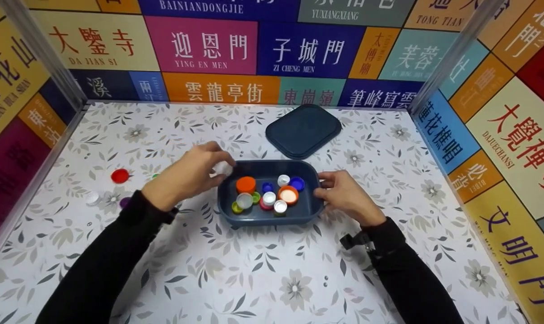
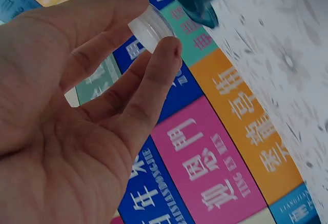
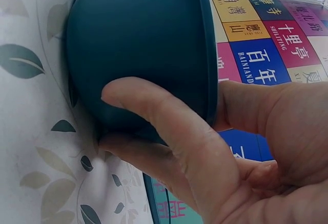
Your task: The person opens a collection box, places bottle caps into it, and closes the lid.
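Note:
My left hand (image 1: 193, 171) pinches a translucent white bottle cap (image 2: 152, 28) between thumb and fingertips, held just above the left rim of a dark blue plastic box (image 1: 258, 221). My right hand (image 1: 348, 195) grips the right end of that box. In the right wrist view, its fingers lie along the outer wall while the thumb is mostly hidden behind the rim. Several bottle caps lie inside the box, among them an orange cap (image 1: 246, 185), a second orange cap with a pale inside (image 1: 288, 195), a blue-purple cap (image 1: 296, 183) and a small white cap (image 1: 280, 207).
A dark blue lid (image 1: 304, 130) lies flat behind the box. Left of it on the flowered tabletop are a red cap (image 1: 120, 176), a whitish cap (image 1: 92, 198), a purple cap (image 1: 124, 202) and a green cap partly hidden by my left arm. Printed panels wall three sides.

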Demonstrator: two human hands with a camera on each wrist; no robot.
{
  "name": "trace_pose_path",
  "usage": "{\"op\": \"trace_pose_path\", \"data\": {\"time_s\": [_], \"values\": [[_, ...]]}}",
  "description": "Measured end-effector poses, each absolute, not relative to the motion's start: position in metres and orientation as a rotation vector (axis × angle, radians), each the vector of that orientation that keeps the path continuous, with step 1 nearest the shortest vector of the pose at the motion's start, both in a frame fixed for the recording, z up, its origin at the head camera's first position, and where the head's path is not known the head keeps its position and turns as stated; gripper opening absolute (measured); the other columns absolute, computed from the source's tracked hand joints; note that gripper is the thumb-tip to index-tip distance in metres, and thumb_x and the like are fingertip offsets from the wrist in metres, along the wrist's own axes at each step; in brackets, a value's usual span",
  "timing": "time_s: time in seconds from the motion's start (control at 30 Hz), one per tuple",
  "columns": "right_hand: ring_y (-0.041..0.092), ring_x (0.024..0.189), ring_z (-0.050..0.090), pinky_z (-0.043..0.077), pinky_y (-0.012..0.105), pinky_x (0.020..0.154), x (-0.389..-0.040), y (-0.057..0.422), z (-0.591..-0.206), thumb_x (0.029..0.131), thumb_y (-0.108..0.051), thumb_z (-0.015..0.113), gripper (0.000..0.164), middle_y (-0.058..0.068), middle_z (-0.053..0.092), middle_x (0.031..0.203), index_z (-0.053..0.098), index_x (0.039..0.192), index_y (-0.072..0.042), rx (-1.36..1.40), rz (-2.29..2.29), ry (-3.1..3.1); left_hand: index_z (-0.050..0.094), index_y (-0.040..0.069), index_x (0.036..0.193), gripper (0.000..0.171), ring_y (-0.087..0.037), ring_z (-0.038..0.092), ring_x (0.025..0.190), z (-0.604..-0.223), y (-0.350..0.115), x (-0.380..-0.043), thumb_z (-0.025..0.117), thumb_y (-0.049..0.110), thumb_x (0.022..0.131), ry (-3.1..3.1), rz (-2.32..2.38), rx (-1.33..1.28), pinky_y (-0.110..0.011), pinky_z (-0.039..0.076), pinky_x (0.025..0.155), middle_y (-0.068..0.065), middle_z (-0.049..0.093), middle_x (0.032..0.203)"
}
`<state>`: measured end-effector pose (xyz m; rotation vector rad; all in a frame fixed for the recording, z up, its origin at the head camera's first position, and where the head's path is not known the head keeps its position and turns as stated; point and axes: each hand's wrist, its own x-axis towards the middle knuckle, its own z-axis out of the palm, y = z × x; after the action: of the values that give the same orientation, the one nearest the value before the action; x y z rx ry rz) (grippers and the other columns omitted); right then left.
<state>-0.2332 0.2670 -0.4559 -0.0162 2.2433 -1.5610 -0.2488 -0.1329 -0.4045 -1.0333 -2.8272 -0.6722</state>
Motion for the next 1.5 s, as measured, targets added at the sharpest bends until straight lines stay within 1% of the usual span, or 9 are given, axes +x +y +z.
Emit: {"op": "trace_pose_path", "data": {"time_s": [0.13,0.27,0.37,0.5,0.6,0.7,0.9,1.27,1.5], "values": [[0.024,0.088,0.084,0.075,0.034,0.068,-0.234,0.267,-0.456,0.107,0.004,0.065,0.055,0.037,0.075,0.145,0.061,0.161,0.007,-0.016,-1.566,2.238,0.086,0.007,0.129,0.032,-0.035,0.077,0.11,-0.405,-0.114,-0.239,0.091,0.003,0.097,-2.861,-0.645,-1.103,-0.048,0.075,0.098,-0.019,0.076,0.124],[0.025,0.09,0.085,0.076,0.037,0.071,-0.233,0.268,-0.455,0.107,0.004,0.066,0.056,0.036,0.075,0.146,0.06,0.163,0.007,-0.006,-1.567,2.235,0.087,0.011,0.128,0.034,-0.035,0.078,0.115,-0.408,-0.097,-0.233,0.091,0.002,0.096,-2.918,-0.616,-1.153,-0.047,0.075,0.102,-0.019,0.076,0.126],[0.023,0.09,0.084,0.075,0.034,0.069,-0.232,0.268,-0.455,0.107,0.003,0.066,0.055,0.036,0.075,0.145,0.061,0.161,0.008,-0.015,-1.561,2.249,0.088,0.013,0.126,0.032,-0.034,0.077,0.114,-0.413,-0.088,-0.231,0.091,0.002,0.096,-2.942,-0.611,-1.188,-0.047,0.073,0.104,-0.019,0.076,0.126],[0.02,0.088,0.083,0.072,0.03,0.066,-0.233,0.267,-0.456,0.106,0.002,0.066,0.053,0.035,0.077,0.142,0.063,0.159,0.008,-0.025,-1.559,2.265,0.087,0.012,0.126,0.03,-0.031,0.073,0.106,-0.422,-0.081,-0.23,0.092,0.004,0.097,-2.948,-0.568,-1.236,-0.047,0.072,0.098,-0.017,0.073,0.12],[0.021,0.088,0.083,0.072,0.032,0.066,-0.232,0.266,-0.457,0.107,0.002,0.067,0.053,0.035,0.078,0.141,0.063,0.159,0.008,-0.028,-1.553,2.27,0.086,0.01,0.124,0.028,-0.031,0.072,0.101,-0.427,-0.078,-0.23,0.092,0.006,0.097,-2.933,-0.498,-1.274,-0.048,0.071,0.092,-0.017,0.073,0.116],[0.021,0.087,0.083,0.073,0.034,0.068,-0.232,0.266,-0.457,0.107,0.002,0.067,0.052,0.035,0.078,0.141,0.064,0.159,0.007,-0.02,-1.545,2.274,0.086,0.009,0.123,0.027,-0.031,0.074,0.102,-0.43,-0.075,-0.23,0.091,0.005,0.097,-2.928,-0.463,-1.29,-0.048,0.072,0.093,-0.017,0.074,0.116],[0.022,0.088,0.083,0.073,0.034,0.067,-0.234,0.267,-0.457,0.107,0.003,0.067,0.053,0.036,0.076,0.143,0.062,0.16,0.008,-0.019,-1.541,2.268,0.087,0.011,0.128,0.032,-0.031,0.077,0.11,-0.433,-0.074,-0.23,0.091,0.004,0.097,-2.936,-0.466,-1.294,-0.047,0.073,0.1,-0.017,0.077,0.122],[0.023,0.09,0.083,0.074,0.034,0.068,-0.233,0.267,-0.455,0.106,0.003,0.066,0.054,0.036,0.076,0.144,0.062,0.16,0.009,-0.029,-1.562,2.262,0.086,0.008,0.123,0.028,-0.029,0.075,0.102,-0.433,-0.075,-0.23,0.091,0.004,0.095,-2.868,-0.467,-1.316,-0.046,0.072,0.092,-0.016,0.075,0.114],[0.019,0.092,0.082,0.072,0.027,0.068,-0.232,0.267,-0.457,0.106,0.001,0.067,0.053,0.035,0.077,0.141,0.063,0.158,0.01,-0.059,-1.56,2.273,0.087,0.01,0.121,0.025,-0.029,0.072,0.099,-0.429,-0.076,-0.229,0.089,0.005,0.096,-2.868,-0.49,-1.303,-0.047,0.07,0.089,-0.015,0.073,0.112]]}}
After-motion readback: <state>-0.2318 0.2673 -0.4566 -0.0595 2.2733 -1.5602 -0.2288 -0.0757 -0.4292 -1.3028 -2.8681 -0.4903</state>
